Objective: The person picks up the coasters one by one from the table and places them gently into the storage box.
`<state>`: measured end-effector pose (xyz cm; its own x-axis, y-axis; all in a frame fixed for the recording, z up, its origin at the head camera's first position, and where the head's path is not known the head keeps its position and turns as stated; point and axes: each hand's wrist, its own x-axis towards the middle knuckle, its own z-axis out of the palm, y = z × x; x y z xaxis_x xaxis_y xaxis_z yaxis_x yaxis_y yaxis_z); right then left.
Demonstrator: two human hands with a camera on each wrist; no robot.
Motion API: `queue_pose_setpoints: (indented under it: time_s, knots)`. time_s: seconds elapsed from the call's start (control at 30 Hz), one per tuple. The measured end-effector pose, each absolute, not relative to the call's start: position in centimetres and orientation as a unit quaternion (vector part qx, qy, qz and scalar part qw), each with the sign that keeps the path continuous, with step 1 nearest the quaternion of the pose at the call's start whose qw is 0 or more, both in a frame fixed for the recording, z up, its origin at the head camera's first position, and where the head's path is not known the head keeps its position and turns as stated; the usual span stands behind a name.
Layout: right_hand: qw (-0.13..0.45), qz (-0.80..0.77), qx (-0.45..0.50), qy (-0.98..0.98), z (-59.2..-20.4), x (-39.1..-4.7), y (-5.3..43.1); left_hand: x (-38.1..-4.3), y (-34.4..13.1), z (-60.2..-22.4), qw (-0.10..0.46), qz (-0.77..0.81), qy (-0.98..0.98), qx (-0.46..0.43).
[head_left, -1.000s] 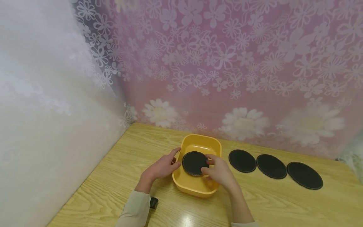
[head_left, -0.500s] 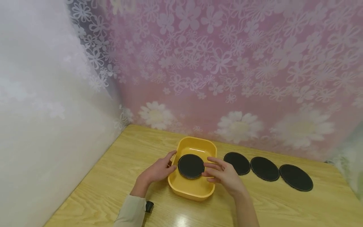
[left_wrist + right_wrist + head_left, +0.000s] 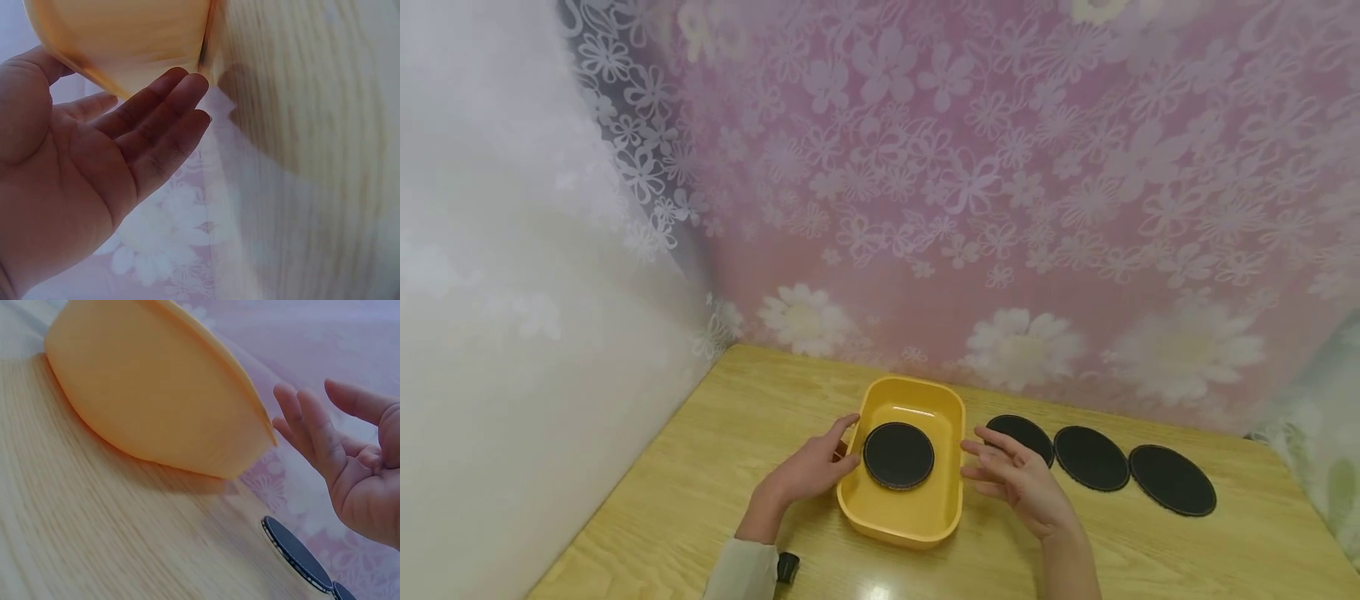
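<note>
A round black disc with a thin stitched-looking edge lies flat in the yellow basin. My left hand is at the basin's left rim, with thumb and forefinger touching it. In the left wrist view, the other fingers of that left hand extend loosely beside the basin wall. My right hand hovers just right of the basin, fingers spread and holding nothing. In the right wrist view, the fingers of the right hand appear apart from the basin.
Three more black discs lie in a row to the right: a near one partly behind my right hand, a middle one and a far one. A wooden table bears everything. Flowered cloth hangs behind.
My right hand has let go of the disc in the basin and drawn back to the right, out past the rim. My left hand stays at the left rim.
</note>
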<state>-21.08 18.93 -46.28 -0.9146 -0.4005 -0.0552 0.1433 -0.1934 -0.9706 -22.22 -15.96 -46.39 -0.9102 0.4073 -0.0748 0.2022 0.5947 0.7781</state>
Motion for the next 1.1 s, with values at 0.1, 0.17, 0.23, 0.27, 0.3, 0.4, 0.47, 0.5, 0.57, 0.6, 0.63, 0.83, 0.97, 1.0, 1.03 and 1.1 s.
queue_pose_setpoints:
  time_s: [0.1,0.17,0.23,0.27,0.3,0.4,0.47,0.5,0.57,0.6,0.63,0.83,0.97,1.0,1.03,1.1]
  knots:
    - [0.173,-0.775,-0.099,0.6,-46.5,-21.0,19.5,-22.2,-16.0,-46.5,0.13,0.421,0.881,0.172]
    - [0.169,-0.783,-0.09,0.592,-46.4,-21.2,19.9,-22.3,-16.0,-46.6,0.127,0.426,0.879,0.173]
    - [0.161,-0.785,-0.076,0.593,-46.3,-21.4,20.3,-22.3,-15.9,-46.7,0.121,0.43,0.878,0.175]
    - [0.155,-0.782,-0.065,0.601,-46.3,-21.5,20.6,-22.3,-15.9,-46.7,0.119,0.429,0.878,0.177]
    - [0.148,-0.775,-0.052,0.612,-46.1,-21.6,20.8,-22.3,-15.8,-46.7,0.118,0.428,0.878,0.18]
    - [0.135,-0.722,-0.028,0.678,-45.6,-21.9,22.1,-22.3,-15.5,-46.7,0.12,0.427,0.877,0.184]
    - [0.13,-0.671,-0.025,0.729,-45.1,-22.1,23.3,-22.3,-15.4,-46.6,0.122,0.425,0.878,0.185]
    - [0.127,-0.647,-0.029,0.751,-45.0,-22.2,24.0,-22.3,-15.4,-46.6,0.123,0.425,0.878,0.183]
    - [0.119,-0.614,-0.036,0.78,-44.9,-22.6,25.6,-22.3,-15.5,-46.6,0.123,0.425,0.878,0.181]
    - [0.113,-0.607,-0.033,0.786,-44.9,-22.7,26.4,-22.3,-15.6,-46.6,0.124,0.423,0.88,0.18]
    - [0.108,-0.608,-0.028,0.786,-45.1,-22.8,27.4,-22.3,-15.7,-46.5,0.124,0.421,0.881,0.179]
    - [0.077,-0.735,0.029,0.673,-45.9,-23.4,33.8,-22.3,-15.8,-46.3,0.118,0.417,0.883,0.178]
    - [0.053,-0.755,0.072,0.65,-46.5,-23.4,37.1,-22.2,-15.8,-46.3,0.117,0.417,0.883,0.179]
    - [0.047,-0.744,0.083,0.661,-46.7,-23.3,37.8,-22.2,-15.8,-46.3,0.118,0.417,0.883,0.179]
    - [0.039,-0.728,0.094,0.679,-47.0,-23.2,38.4,-22.2,-15.8,-46.4,0.12,0.417,0.883,0.179]
    - [0.024,-0.692,0.112,0.713,-47.4,-22.9,39.5,-22.2,-15.8,-46.5,0.122,0.418,0.882,0.181]
